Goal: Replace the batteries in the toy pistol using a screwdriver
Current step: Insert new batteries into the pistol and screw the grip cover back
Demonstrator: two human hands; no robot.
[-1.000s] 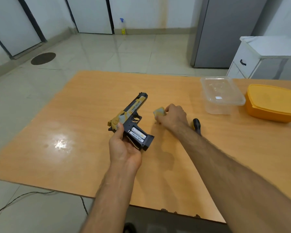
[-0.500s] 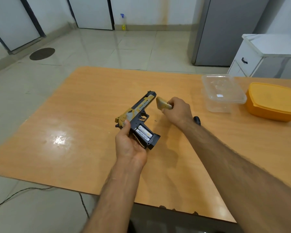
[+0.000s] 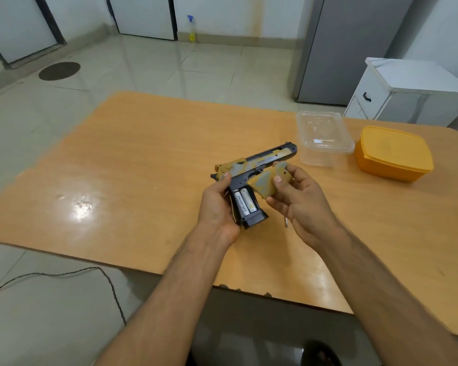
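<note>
Pistol (image 3: 262, 165) mid-table in left hand (image 3: 217, 204), cover (image 3: 269, 180) pinched by right hand (image 3: 302, 202)

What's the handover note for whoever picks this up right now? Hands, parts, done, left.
Left hand grips the toy pistol by its grip, above the table.
Right hand holds the battery cover beside the open compartment.
Two batteries sit in the compartment.
Screwdriver: only its tip shows under the right hand.
Done: cover off, batteries in.
Left: seat the cover and screw it down.
</note>
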